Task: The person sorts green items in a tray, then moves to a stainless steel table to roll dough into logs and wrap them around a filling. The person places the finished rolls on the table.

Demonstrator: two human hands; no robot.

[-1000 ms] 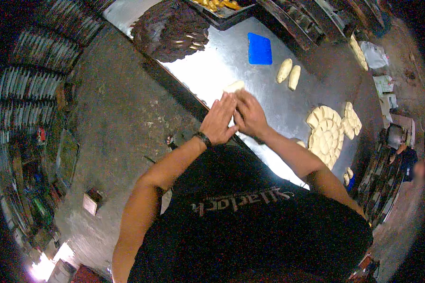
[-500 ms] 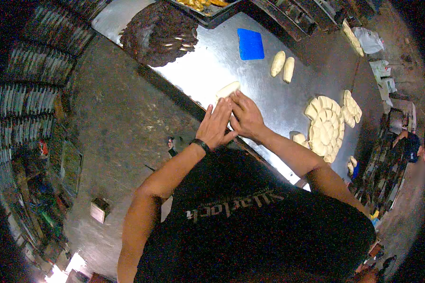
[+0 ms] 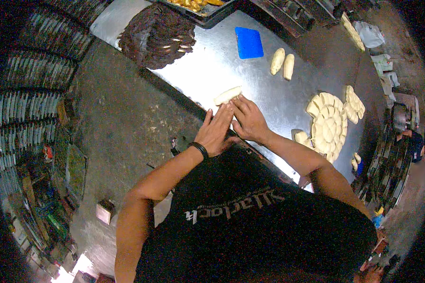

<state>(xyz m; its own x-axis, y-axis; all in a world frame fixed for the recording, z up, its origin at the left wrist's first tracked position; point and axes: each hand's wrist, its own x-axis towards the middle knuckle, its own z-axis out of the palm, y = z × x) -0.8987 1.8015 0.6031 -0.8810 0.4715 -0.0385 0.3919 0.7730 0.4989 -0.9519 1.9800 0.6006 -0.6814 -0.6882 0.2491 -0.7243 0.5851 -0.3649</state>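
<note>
- The person leans over a steel tabletop, both hands flat and side by side near its front edge.
- The left hand, with a dark band at the wrist, lies palm down, fingers straight and spread flat; its grip is released, closed on nothing.
- The right hand lies likewise, flat and released, just beside the left, its fingertips touching the near end of a dough roll.
- That dough roll is a pale, elongated piece lying on the tabletop just beyond the fingertips of both hands, tilted across them; it looks already rolled out into a short log.
- Farther from the dough roll, toward the back of the tabletop, lie two finished rolls side by side, of much the same shape, and beside them a blue scraper.
- To the right of the dough roll sits a round of divided dough, cut into wedges and still mostly whole, with a smaller cluster behind it and a few loose portions at its near side.
- By that count, shaping seems in its early part: two pieces done, a third about formed, most portions untouched.
- Well behind the dough roll, a dark heap rests at the far left of the tabletop, next to a tray of yellowish pieces.
</note>
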